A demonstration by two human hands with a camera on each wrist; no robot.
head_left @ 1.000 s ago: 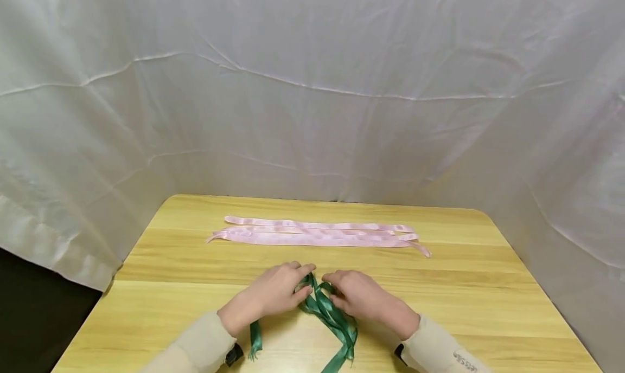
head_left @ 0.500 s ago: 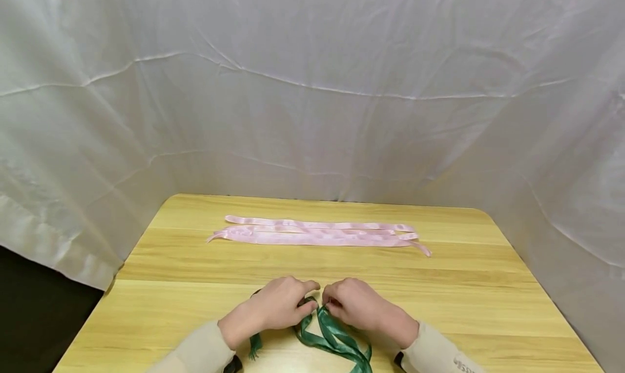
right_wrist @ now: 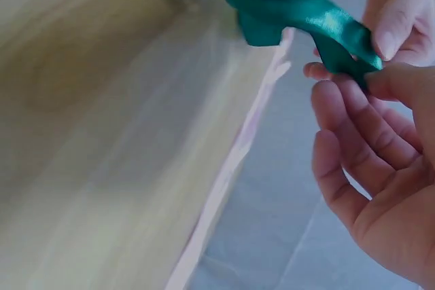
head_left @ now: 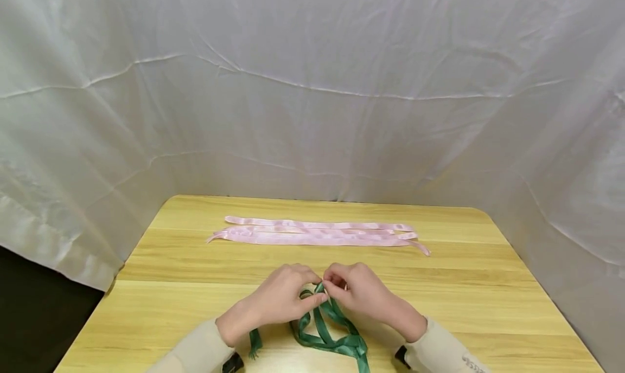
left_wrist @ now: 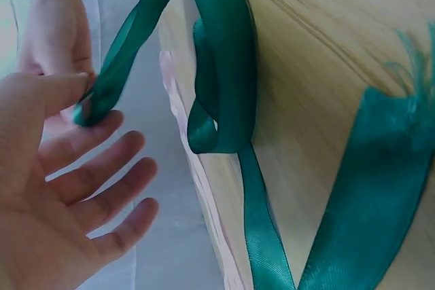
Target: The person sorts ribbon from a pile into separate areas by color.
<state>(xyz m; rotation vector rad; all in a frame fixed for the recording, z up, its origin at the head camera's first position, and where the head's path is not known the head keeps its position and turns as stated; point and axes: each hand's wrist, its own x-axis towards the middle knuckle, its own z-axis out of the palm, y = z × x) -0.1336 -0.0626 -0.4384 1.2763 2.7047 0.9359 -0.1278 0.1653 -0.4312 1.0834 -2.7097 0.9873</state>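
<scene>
- Right sleeve (head_left: 439,347): dark lettering (head_left: 472,364), too small to read.
- Left hand (head_left: 280,296): thumb and forefinger pinch the green ribbon (left_wrist: 231,66), other fingers loosely spread.
- Right hand (head_left: 363,294): pinches it just beside.
- Ribbon trails looped over the near table (head_left: 469,297).
- Farther: pink ribbons (head_left: 317,241) lying crosswise.

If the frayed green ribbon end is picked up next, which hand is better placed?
Probably the left hand: the frayed green end lies closer to it, the right hand being farther across. Both pinch green ribbon.

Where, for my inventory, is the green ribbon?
In the head view, the green ribbon is at lower centre, held by the left hand and right hand, nearer than the pink ribbons.
</scene>
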